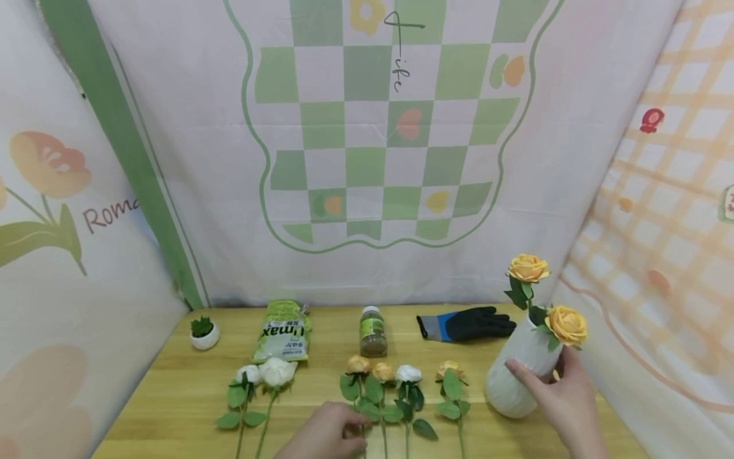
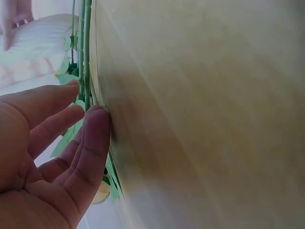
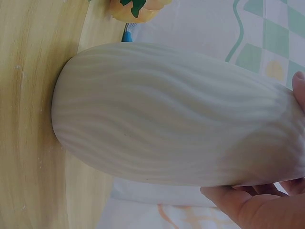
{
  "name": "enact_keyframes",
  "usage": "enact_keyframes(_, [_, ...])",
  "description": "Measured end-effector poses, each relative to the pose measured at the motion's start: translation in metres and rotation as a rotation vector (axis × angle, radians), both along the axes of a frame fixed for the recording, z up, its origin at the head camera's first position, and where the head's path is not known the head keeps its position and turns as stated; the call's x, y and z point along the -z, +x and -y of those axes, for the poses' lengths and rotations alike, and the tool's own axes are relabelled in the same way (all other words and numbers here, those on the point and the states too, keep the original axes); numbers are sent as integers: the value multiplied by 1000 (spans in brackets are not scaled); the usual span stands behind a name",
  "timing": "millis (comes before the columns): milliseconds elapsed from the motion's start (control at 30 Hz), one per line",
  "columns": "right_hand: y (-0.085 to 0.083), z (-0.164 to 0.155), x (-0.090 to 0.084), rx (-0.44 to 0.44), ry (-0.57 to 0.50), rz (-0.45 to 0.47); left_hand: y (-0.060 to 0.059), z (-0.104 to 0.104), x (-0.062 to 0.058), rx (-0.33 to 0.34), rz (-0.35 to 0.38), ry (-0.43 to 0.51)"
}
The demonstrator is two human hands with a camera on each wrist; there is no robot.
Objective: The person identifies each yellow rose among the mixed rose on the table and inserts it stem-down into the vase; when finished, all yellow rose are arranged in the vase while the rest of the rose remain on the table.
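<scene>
Nearest the lens, at the bottom centre of the head view, the left hand point(image 1: 323, 433) lies on the pale wooden table point(image 1: 172, 389), its fingertips point(image 2: 95, 119) loosely curled and touching the green stem of an orange artificial rose point(image 1: 358, 364); whether they already pinch the stem I cannot tell. That rose lies flat in a row of four, its bloom toward the top of the frame and its stem end toward the bottom edge, so its long axis runs almost straight up and down the picture.

At lower right the right hand point(image 1: 559, 389) wraps the upper body of a white ribbed ceramic vase point(image 1: 516, 376), thumb across the front. The vase leans, mouth toward upper right, with two yellow-orange roses point(image 1: 564, 324) in it.

Done well, I judge, this means pinching the stem low, below the leaves, lifting it clear of its neighbours, and keeping the vase steady so the mouth stays open to the stem.
</scene>
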State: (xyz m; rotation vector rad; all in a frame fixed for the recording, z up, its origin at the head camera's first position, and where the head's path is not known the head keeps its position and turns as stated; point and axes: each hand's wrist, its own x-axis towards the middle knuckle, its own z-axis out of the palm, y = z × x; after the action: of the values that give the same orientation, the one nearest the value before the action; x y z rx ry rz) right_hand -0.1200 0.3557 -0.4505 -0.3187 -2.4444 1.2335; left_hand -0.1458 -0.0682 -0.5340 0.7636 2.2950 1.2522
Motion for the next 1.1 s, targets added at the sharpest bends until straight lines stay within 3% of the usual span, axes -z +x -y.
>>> enact_keyframes(400, [0, 0, 2, -5, -12, -9, -4, -5, 0, -28, -6, -49])
enact_keyframes(733, [0, 1, 1, 3, -4, 8, -3, -3, -3, -88, -128, -63])
enact_keyframes(1100, [1, 1, -1, 1, -4, -1, 4, -4, -7, -223, -19, 99])
